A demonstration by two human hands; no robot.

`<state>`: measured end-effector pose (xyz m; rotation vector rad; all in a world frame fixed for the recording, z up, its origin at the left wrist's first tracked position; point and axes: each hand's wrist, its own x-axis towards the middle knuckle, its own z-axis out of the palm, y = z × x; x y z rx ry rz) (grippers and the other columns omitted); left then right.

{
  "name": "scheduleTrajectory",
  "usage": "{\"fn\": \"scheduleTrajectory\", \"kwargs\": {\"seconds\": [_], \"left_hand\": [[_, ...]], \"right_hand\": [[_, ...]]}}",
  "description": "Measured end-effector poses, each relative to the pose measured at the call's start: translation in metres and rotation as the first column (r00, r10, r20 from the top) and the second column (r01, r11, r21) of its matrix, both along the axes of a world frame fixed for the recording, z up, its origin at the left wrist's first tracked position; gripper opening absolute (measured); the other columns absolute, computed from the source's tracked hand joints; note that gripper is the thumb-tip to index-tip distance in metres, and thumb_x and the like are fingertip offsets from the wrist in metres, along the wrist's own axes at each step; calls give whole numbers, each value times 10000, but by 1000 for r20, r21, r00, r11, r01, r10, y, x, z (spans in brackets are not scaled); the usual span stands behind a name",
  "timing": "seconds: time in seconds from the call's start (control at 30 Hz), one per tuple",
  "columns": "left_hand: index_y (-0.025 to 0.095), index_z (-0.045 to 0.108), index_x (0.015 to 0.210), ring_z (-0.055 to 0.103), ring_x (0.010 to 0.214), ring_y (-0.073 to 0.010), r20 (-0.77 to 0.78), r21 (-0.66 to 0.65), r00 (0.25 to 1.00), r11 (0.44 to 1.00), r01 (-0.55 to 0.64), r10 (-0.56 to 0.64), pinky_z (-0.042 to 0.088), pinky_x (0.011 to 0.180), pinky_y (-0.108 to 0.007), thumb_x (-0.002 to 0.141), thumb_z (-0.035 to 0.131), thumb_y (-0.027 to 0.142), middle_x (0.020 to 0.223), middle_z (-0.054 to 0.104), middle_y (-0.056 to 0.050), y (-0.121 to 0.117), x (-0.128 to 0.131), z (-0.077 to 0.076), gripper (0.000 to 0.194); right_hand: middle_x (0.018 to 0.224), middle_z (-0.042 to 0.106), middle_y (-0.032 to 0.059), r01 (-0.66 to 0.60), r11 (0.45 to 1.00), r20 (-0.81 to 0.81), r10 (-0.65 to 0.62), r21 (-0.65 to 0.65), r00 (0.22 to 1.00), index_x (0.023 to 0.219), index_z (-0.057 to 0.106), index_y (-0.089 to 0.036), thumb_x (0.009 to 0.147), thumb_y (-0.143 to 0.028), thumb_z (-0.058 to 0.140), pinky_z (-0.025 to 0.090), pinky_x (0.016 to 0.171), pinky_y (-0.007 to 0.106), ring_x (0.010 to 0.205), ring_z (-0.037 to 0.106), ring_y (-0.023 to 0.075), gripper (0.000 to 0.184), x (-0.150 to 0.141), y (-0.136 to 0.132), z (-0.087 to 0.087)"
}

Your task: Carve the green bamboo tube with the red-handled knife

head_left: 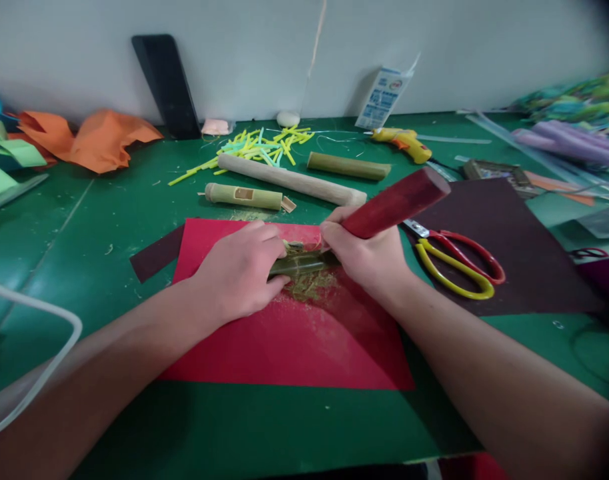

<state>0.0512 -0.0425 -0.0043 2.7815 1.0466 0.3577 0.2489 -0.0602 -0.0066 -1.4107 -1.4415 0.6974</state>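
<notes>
My left hand (pixel 244 270) presses a green bamboo tube (pixel 304 265) down, its fingers wrapped round the tube's left end. The tube lies across a red sheet of paper (pixel 284 347). In my right hand (pixel 372 257) is a tool with a thick red handle (pixel 397 203), which slants up to the right. Its working end is at the tube's right part, mostly hidden by my fingers. Bamboo shavings (pixel 309 285) are scattered on the paper around the tube. Behind it lies a bamboo piece with a square notch (pixel 244 195), a small chip beside it.
Scissors (pixel 454 260) with red and yellow handles lie on dark paper (pixel 524 267) at right. Further back are a pale wooden stick (pixel 289 179), another bamboo tube (pixel 348 166), cut yellow-green straws (pixel 264 145) and a yellow glue gun (pixel 402 143). A phone (pixel 167 87) leans on the wall.
</notes>
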Motion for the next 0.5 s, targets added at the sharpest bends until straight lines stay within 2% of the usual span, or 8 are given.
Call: {"fn": "scheduleTrajectory", "kwargs": {"seconds": [0.2,0.5], "left_hand": [[139,655,884,613,935,-271,2,4,1000,1000,3,-3,487,720,-370,824,747,251,932,653,-87,0,-1,0,157],[141,654,862,610,934,-267,-3,-4,1000,1000,-14,14,487,720,-367,822,740,245,923,650,-86,0,1,1,141]], "right_hand": [[479,464,-25,22,999,-39,-23,-32,999,505,473,-241,740,-130,591,344,488,308,484,408,117,285,3,2,-1],[478,491,-25,-7,999,-27,6,-44,1000,518,511,-239,781,-181,603,360,490,302,479,432,116,284,3,1,0]]}}
